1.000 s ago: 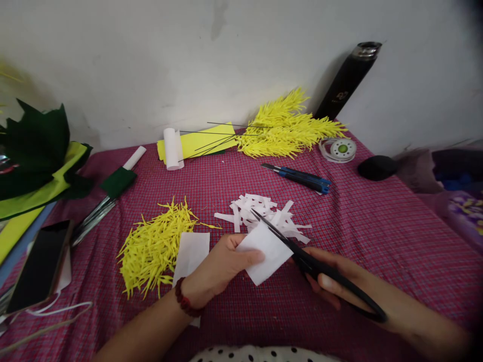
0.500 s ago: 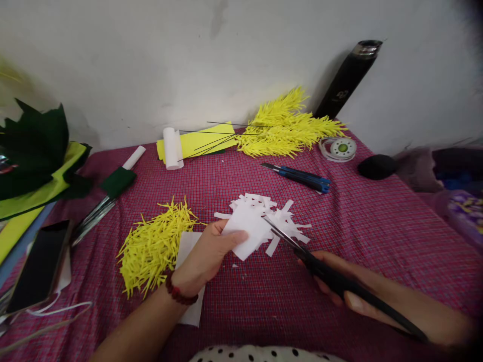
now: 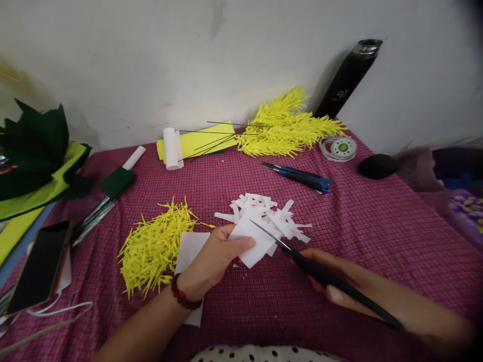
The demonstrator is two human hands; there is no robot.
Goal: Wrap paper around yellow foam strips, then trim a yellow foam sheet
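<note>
My left hand (image 3: 222,254) pinches a white paper piece (image 3: 247,244) between thumb and fingers, above the checked tablecloth. My right hand (image 3: 332,276) is wrapped round black-handled scissors (image 3: 320,271); their blades lie across the paper's upper right part. Behind the paper spreads a heap of cut white paper strips (image 3: 254,203). A larger white sheet (image 3: 190,246) lies partly hidden under my left wrist. To the left of that hand sits a pile of twisted yellow paper strips (image 3: 154,246).
A blue utility knife (image 3: 298,176) lies beyond the white strips. Fringed yellow stems (image 3: 287,128), a white roll (image 3: 172,148) and yellow paper (image 3: 211,141) rest along the wall. A phone (image 3: 39,269) is at left, a tape roll (image 3: 339,149) and black bottle (image 3: 347,80) at right.
My left hand has shifted slightly right and down with the paper. The scissors have moved left, so their blades now reach farther across the paper.
</note>
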